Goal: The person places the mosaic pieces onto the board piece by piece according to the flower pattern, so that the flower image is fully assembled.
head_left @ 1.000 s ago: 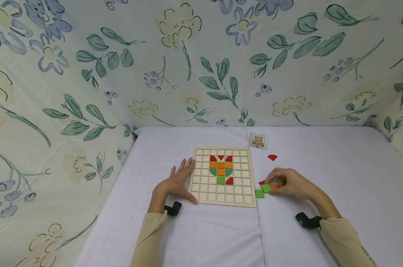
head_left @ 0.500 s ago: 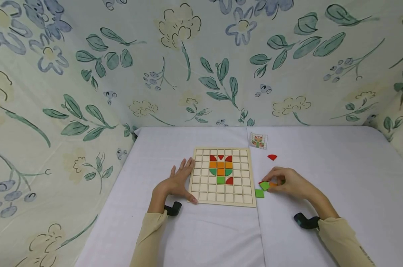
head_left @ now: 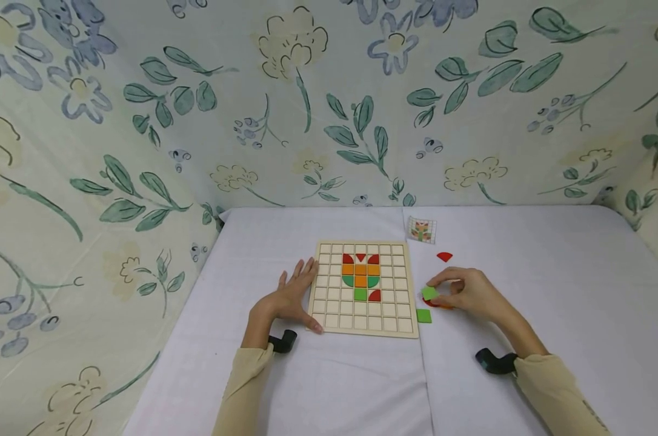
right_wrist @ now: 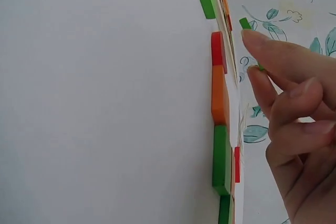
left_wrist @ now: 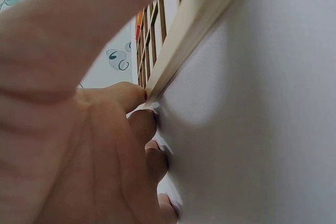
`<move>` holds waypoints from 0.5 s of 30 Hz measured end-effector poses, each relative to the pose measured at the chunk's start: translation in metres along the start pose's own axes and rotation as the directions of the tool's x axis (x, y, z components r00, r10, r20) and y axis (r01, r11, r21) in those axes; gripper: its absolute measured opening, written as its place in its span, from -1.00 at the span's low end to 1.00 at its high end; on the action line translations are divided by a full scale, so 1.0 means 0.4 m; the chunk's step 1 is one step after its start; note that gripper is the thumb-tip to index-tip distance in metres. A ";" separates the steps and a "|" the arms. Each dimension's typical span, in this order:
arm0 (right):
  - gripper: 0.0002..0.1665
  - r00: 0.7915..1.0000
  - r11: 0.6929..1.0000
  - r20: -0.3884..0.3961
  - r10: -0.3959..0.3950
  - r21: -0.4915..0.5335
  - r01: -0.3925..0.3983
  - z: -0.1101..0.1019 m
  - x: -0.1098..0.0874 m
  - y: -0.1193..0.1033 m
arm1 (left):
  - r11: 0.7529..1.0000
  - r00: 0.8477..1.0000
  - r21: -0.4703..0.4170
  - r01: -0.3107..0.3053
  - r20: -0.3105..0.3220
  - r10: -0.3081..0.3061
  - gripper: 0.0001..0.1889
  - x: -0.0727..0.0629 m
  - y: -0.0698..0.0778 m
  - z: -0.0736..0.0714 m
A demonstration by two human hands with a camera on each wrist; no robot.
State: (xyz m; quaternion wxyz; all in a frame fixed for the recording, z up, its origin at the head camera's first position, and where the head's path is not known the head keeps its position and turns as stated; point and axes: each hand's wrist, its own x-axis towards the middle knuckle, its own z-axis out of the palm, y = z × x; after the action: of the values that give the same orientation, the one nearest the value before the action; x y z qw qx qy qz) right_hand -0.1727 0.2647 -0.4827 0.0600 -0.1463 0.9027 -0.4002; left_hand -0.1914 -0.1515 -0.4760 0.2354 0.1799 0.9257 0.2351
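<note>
My left hand (head_left: 288, 301) lies against the left edge of a wooden grid board (head_left: 329, 324), thumb and fingers spread; the left wrist view shows the fingertips at the board's side. To the right of the board, my right hand (head_left: 471, 293) pinches a light green square tile (head_left: 429, 293) between thumb and index finger. In the right wrist view this tile is lifted above the tabletop pieces, mostly covered by the fingers. Red, orange and green tiles on the board form a flower shape, with a light green square (head_left: 360, 294) and a red quarter-circle (head_left: 375, 295) at its bottom.
Another light green tile (head_left: 424, 316) lies by the board's right edge. Beneath my right hand are a red tile (right_wrist: 217, 51), an orange tile (right_wrist: 219, 95) and dark green tiles (right_wrist: 220, 161). A red quarter-circle (head_left: 445, 257) and a pattern card (head_left: 422, 230) lie farther back.
My right hand has raised the light green tile slightly away from the loose pieces and turned it. My left hand has stayed on the board's edge.
</note>
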 end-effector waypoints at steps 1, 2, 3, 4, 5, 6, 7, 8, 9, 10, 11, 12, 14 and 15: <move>-0.64 1.000 1.000 -0.003 0.001 0.019 -0.001 0.003 0.002 -0.003 | 1.000 1.000 0.000 -0.002 -0.002 0.002 0.58 0.000 -0.001 0.000; -0.64 1.000 0.999 -0.007 0.005 0.033 -0.005 0.007 0.004 -0.008 | 1.000 1.000 0.001 -0.004 -0.003 0.004 0.59 0.000 -0.001 0.000; -0.64 1.000 0.998 -0.006 0.012 0.056 -0.012 0.012 0.007 -0.012 | 1.000 1.000 0.002 -0.004 -0.002 0.004 0.59 -0.001 0.000 0.000; -0.63 1.000 0.997 -0.005 0.023 0.077 -0.022 0.018 0.011 -0.018 | 1.000 1.000 0.004 -0.004 -0.001 0.004 0.59 -0.001 -0.001 -0.001; -0.63 0.999 0.995 -0.005 0.037 0.098 -0.036 0.025 0.015 -0.024 | 1.000 1.000 0.005 -0.004 0.000 0.004 0.59 -0.001 -0.001 -0.001; -0.62 0.999 0.993 -0.005 0.048 0.111 -0.048 0.032 0.019 -0.029 | 1.000 1.000 0.005 -0.004 -0.002 0.005 0.59 -0.001 -0.002 0.000; -0.62 0.998 0.991 -0.003 0.059 0.119 -0.058 0.040 0.024 -0.036 | 1.000 1.000 0.004 -0.004 -0.002 0.004 0.59 -0.001 -0.003 0.000; -0.62 0.998 0.990 0.001 0.069 0.122 -0.068 0.049 0.030 -0.042 | 1.000 1.000 0.004 -0.003 -0.002 0.003 0.58 -0.001 -0.003 0.001; -0.61 0.997 0.989 0.005 0.077 0.127 -0.078 0.058 0.035 -0.049 | 1.000 1.000 0.002 -0.002 -0.002 0.002 0.58 -0.001 -0.004 0.001; -0.61 0.997 0.989 0.006 0.083 0.120 -0.083 0.067 0.040 -0.056 | 1.000 1.000 0.001 -0.002 -0.004 0.002 0.58 0.000 -0.005 0.002; -0.61 0.997 0.990 0.005 0.082 0.111 -0.082 0.076 0.046 -0.062 | 1.000 1.000 0.001 -0.003 -0.006 0.003 0.58 0.000 -0.005 0.003; -0.60 0.997 0.993 0.007 0.072 0.098 -0.072 0.084 0.051 -0.067 | 1.000 1.000 -0.001 -0.002 -0.007 0.002 0.59 0.001 -0.005 0.004; -0.61 0.998 0.996 0.009 0.054 0.076 -0.055 0.099 0.061 -0.078 | 1.000 1.000 0.000 -0.003 -0.007 0.003 0.59 0.001 -0.006 0.004; -0.62 0.999 0.997 0.009 0.044 0.070 -0.044 0.106 0.065 -0.083 | 1.000 1.000 0.000 -0.004 -0.007 0.004 0.59 0.002 -0.005 0.004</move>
State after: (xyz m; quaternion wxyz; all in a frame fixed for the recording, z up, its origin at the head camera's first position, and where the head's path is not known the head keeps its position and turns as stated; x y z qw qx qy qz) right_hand -0.1807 0.2055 -0.4864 0.0771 -0.1256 0.8908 -0.4298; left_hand -0.1916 -0.1524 -0.4786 0.2318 0.1809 0.9261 0.2363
